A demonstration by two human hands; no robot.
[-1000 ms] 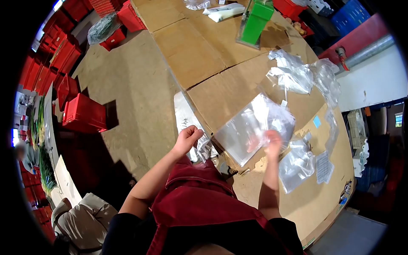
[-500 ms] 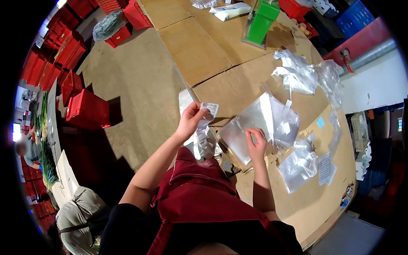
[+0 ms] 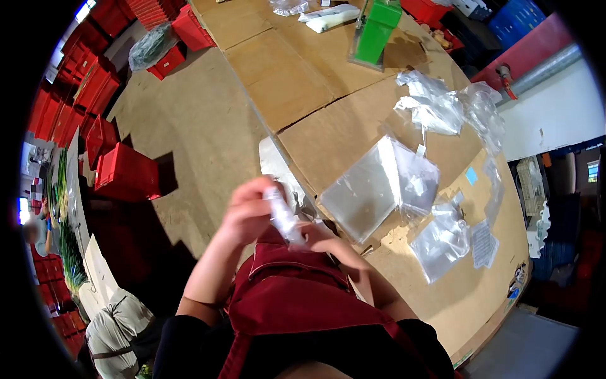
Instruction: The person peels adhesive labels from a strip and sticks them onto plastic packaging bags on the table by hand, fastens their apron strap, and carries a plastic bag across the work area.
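In front of my apron, my left hand (image 3: pixel 249 211) is closed on a whitish label (image 3: pixel 284 218), smeared by motion and tilted. My right hand (image 3: pixel 320 237) meets the label's lower end, its fingertips bent and pressed against it; the exact grip is blurred. To the right of both hands, a stack of clear plastic bags (image 3: pixel 360 192) lies flat on the cardboard-covered table (image 3: pixel 303 72). A whitish crumpled sheet (image 3: pixel 274 161) hangs at the table's edge behind my left hand, partly hidden.
More clear bags (image 3: pixel 442 243), a printed sheet (image 3: pixel 484 245) and crumpled plastic (image 3: pixel 432 104) lie on the right of the table. A green dispenser-like box (image 3: pixel 377 31) stands at the back. Red crates (image 3: pixel 126 174) stand on the floor at left. A person's bent back (image 3: pixel 117 328) shows lower left.
My right hand has left the bag stack and moved left to the label. My left hand has drawn back toward my body with the label, and the view has shifted slightly.
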